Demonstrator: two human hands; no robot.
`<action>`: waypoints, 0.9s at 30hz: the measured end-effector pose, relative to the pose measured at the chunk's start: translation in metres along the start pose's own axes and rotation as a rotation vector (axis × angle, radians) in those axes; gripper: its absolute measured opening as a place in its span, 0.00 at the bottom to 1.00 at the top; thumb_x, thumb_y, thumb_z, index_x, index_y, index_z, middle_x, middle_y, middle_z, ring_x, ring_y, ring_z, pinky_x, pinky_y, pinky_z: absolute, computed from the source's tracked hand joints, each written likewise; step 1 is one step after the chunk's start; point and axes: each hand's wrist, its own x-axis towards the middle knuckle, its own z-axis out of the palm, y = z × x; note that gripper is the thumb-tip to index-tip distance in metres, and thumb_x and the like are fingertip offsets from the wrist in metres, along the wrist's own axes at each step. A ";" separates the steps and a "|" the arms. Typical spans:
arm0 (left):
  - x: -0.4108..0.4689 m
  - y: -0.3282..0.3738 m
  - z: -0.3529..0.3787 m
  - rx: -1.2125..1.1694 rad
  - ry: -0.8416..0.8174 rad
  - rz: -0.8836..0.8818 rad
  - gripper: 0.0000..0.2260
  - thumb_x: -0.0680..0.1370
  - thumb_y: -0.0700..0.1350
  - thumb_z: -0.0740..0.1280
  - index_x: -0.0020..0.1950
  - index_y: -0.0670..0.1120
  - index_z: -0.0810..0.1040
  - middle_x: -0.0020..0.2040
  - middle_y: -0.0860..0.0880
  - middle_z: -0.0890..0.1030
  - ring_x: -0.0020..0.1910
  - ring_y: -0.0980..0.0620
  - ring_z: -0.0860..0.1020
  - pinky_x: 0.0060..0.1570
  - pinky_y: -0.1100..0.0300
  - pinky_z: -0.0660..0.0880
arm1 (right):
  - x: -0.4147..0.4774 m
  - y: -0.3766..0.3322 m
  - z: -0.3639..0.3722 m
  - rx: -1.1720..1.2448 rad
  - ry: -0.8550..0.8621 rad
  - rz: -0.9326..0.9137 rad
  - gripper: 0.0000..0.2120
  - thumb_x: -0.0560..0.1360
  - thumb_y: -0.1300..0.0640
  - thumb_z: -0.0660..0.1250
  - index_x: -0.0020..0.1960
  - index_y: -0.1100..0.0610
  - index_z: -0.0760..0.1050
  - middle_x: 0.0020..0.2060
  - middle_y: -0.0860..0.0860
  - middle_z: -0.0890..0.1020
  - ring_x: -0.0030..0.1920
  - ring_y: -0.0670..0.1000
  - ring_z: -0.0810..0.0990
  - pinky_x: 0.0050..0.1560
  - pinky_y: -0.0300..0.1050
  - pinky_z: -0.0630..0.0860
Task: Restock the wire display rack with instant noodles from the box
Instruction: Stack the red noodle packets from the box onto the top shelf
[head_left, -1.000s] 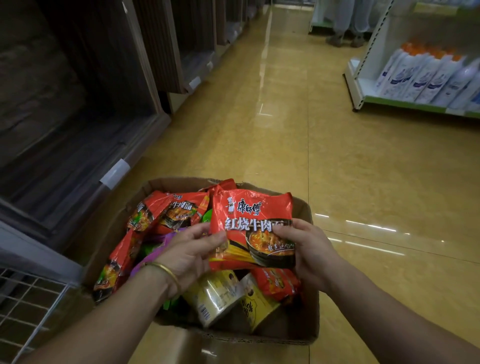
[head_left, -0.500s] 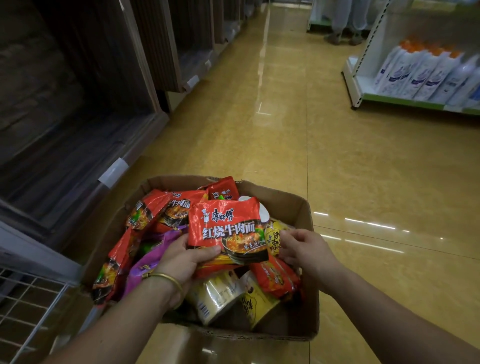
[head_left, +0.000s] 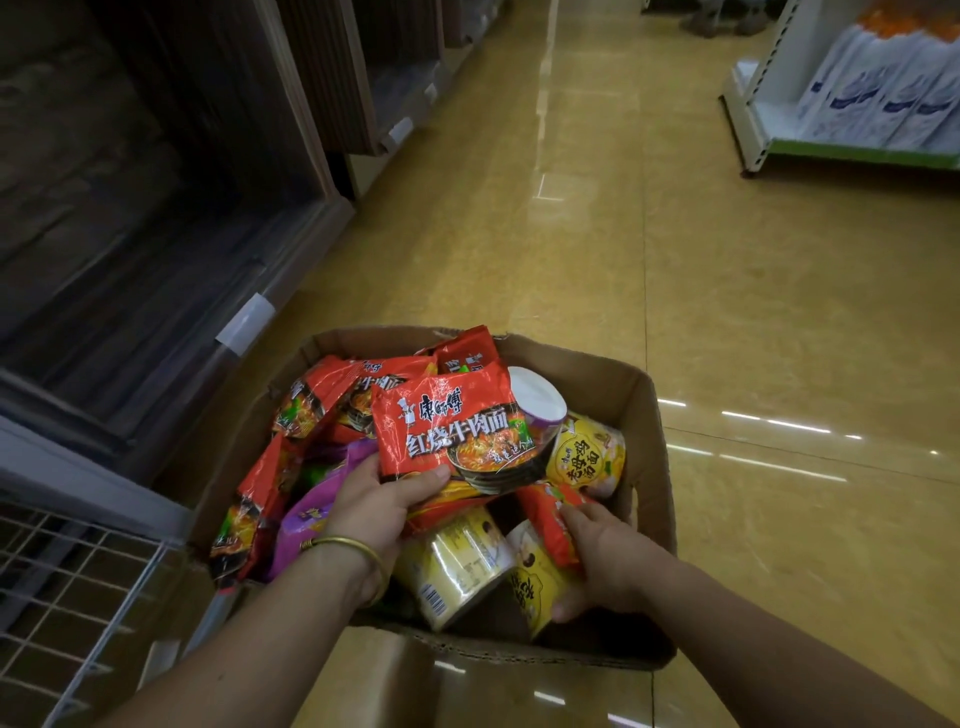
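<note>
A cardboard box (head_left: 644, 415) on the floor holds several red noodle packets, purple packets and yellow noodle cups (head_left: 457, 566). My left hand (head_left: 374, 509) pinches the lower edge of a red beef noodle packet (head_left: 457, 431), thumb on its front, just above the pile. My right hand (head_left: 602, 561) reaches into the box's near right corner and grips a smaller red packet (head_left: 550, 514) lying over a yellow cup (head_left: 535, 587). The white wire display rack (head_left: 67, 587) shows at the bottom left, beside the box.
Dark wooden shelving (head_left: 156, 218) runs along the left, with a price tag holder (head_left: 244, 325) on its edge. A white shelf unit with bottles (head_left: 878, 104) stands at the far right. Glossy yellow floor (head_left: 675, 260) stretches ahead.
My right hand let go of the big red packet and dropped into the box onto a smaller red packet. My left hand alone now holds the big packet, shifted left and lower.
</note>
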 end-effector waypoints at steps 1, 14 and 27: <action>0.001 -0.001 -0.001 0.000 -0.005 0.002 0.18 0.70 0.37 0.76 0.59 0.45 0.79 0.50 0.45 0.86 0.50 0.42 0.84 0.55 0.42 0.79 | -0.001 0.000 0.000 -0.058 0.022 0.013 0.57 0.66 0.44 0.78 0.81 0.49 0.44 0.80 0.53 0.50 0.78 0.58 0.57 0.76 0.54 0.60; -0.003 0.004 0.003 -0.036 0.016 0.003 0.17 0.69 0.37 0.75 0.57 0.45 0.79 0.50 0.43 0.86 0.49 0.41 0.84 0.54 0.42 0.79 | -0.020 -0.002 -0.035 0.345 0.445 0.024 0.08 0.78 0.51 0.66 0.56 0.49 0.76 0.43 0.47 0.80 0.42 0.46 0.80 0.41 0.40 0.78; -0.011 0.048 -0.018 0.010 0.116 0.112 0.16 0.70 0.37 0.76 0.53 0.51 0.80 0.50 0.46 0.86 0.48 0.40 0.84 0.50 0.39 0.80 | -0.066 0.019 -0.091 1.490 0.323 -0.091 0.14 0.80 0.54 0.65 0.64 0.57 0.75 0.52 0.58 0.86 0.52 0.62 0.85 0.61 0.67 0.76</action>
